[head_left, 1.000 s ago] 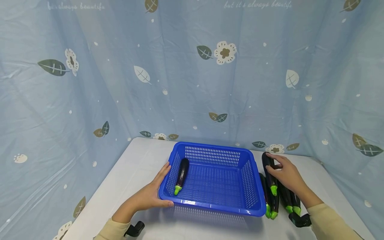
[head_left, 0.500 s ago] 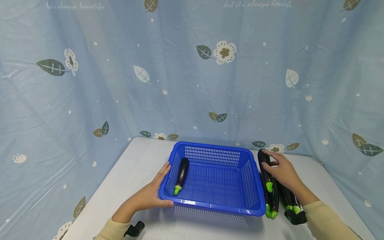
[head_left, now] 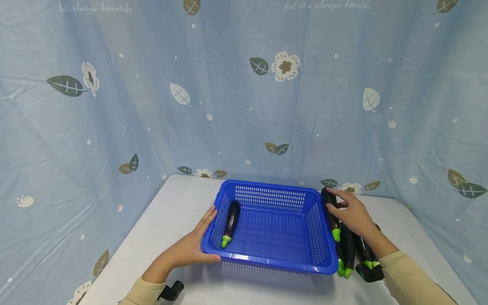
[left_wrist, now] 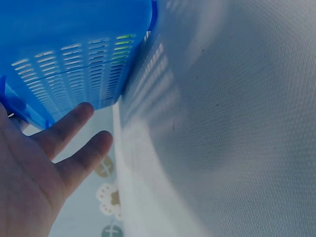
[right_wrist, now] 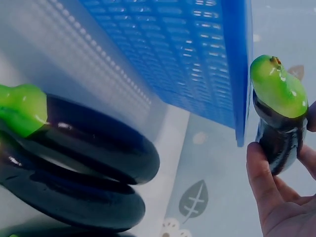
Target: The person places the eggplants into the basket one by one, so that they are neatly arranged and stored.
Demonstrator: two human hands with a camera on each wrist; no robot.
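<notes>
Curtain (head_left: pixel 228 118): pale blue, printed with leaves, flowers and paw marks; white writing (head_left: pixel 327 5) at upper right reads "but it's always beautifu", its last letter unclear; a second line at upper left is partly lost in folds, "always beautifu" legible.
Surface (head_left: pixel 183 199): white, meeting the curtain at the back.
Basket (head_left: pixel 267 264): one, blue slotted plastic, rectangular, upright on the surface.
Sleeves (head_left: pixel 413 277): two, beige, reaching in from the near edge at left and right.
Left grip (head_left: pixel 190 250): bare hand at the basket's left side, fingers straight and spread, thumb apart from them along the near rim.
Right grip (head_left: pixel 352 214): bare hand, wrist angled inward, thumb and fingers clamped on one eggplant.
Held eggplant (head_left: pixel 331 214): raised by the basket's right rim near the far corner, green cap toward the person; rim contact cannot be told.
Loose eggplants (head_left: pixel 347 250): four visible, lying on the surface right of the basket, partly hidden.
Basket eggplant (head_left: pixel 231 220): one, inside along the left wall, green cap nearest.
Wrist cameras (head_left: pixel 171 291): two, black, one at each wrist.
</notes>
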